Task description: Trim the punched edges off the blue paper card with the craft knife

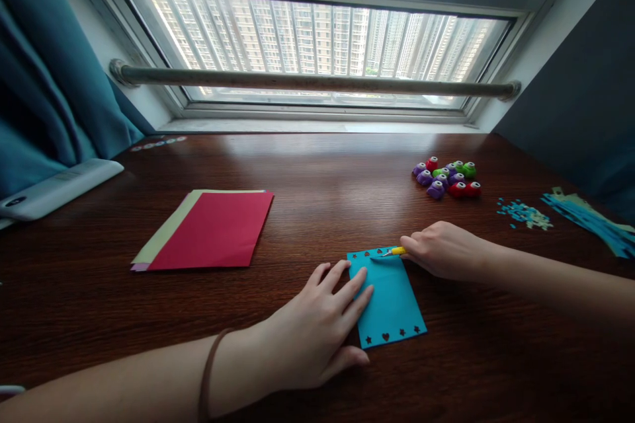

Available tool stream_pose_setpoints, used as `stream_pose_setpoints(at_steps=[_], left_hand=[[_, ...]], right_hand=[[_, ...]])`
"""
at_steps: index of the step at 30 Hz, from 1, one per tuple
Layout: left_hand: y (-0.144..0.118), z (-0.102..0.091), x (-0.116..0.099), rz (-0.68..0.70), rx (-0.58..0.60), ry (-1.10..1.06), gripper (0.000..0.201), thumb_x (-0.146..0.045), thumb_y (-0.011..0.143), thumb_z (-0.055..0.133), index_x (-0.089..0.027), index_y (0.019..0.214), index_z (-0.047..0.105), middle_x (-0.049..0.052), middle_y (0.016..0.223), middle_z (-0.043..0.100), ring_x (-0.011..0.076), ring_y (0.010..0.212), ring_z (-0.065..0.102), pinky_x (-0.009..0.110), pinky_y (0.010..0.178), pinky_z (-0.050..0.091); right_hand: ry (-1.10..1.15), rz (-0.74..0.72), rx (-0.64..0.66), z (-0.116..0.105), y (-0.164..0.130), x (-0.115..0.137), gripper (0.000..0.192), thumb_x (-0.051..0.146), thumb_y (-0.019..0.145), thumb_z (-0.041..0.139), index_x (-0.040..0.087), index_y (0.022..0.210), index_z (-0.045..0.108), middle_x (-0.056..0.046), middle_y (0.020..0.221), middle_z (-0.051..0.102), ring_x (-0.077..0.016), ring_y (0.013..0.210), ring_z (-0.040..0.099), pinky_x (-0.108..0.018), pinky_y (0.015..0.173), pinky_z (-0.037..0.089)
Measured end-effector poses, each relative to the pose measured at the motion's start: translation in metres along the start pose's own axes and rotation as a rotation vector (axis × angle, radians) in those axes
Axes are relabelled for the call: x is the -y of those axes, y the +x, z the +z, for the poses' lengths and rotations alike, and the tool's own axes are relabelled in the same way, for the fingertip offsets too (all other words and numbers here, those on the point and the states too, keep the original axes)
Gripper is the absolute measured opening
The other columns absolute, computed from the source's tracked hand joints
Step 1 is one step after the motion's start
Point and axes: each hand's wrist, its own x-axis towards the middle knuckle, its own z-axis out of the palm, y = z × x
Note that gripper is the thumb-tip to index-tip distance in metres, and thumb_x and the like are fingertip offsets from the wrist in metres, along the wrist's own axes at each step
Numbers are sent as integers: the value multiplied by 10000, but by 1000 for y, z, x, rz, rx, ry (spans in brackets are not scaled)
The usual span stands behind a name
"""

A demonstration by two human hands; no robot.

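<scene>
A blue sheet of paper (391, 301) lies on the dark wooden table, with small star and heart holes along its top and bottom edges. My left hand (330, 317) rests with spread fingers on the paper's left side, its thumb near the lower left corner. In my right hand (439, 249) is a craft knife (397, 251) with a yellow handle, gripped in closed fingers. Its thin metal tip points left and meets the paper just below the upper row of holes. Whether the tip presses into the paper I cannot tell.
Left of the paper lies a stack of red, pale yellow and other sheets (213, 231). Several small coloured paper punches (446, 177) stand at back right, near blue and pale paper bits (524, 213) and cut strips (590, 218). A white device (62, 188) sits by the curtain.
</scene>
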Motion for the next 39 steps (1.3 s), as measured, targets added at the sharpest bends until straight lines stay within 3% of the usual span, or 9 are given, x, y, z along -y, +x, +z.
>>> stream_pose_setpoints(at_steps=[18,31,36,39], left_hand=[[1,-1,-1,-28,60,-16,606,-553,920,259,-174,1392,230,124,1448,207,414,1284,184,600,1002,243],[0,1,-2,-25,36,-7,608,-554,922,245,-164,1388,241,131,1444,214,415,1280,196,598,1005,246],[-1,4,-2,-10,9,20,601,-542,929,230,-150,1383,249,142,1437,229,415,1277,206,614,1000,231],[-2,4,-1,-1,-6,31,595,-534,932,229,-152,1388,236,145,1435,234,409,1276,216,620,994,228]], right_hand=[[-42,31,91,2,-32,-23,116,130,866,483,166,758,505,-20,633,611,-189,550,585,-289,481,206],[22,83,44,15,-50,-34,187,191,915,402,172,753,494,-20,618,583,-175,511,538,-279,483,205],[321,277,-99,11,-33,-13,214,275,939,353,171,802,480,-40,668,584,-188,586,558,-263,530,293],[559,409,-154,8,-10,7,179,339,889,487,172,829,507,-44,735,609,-188,642,569,-243,570,348]])
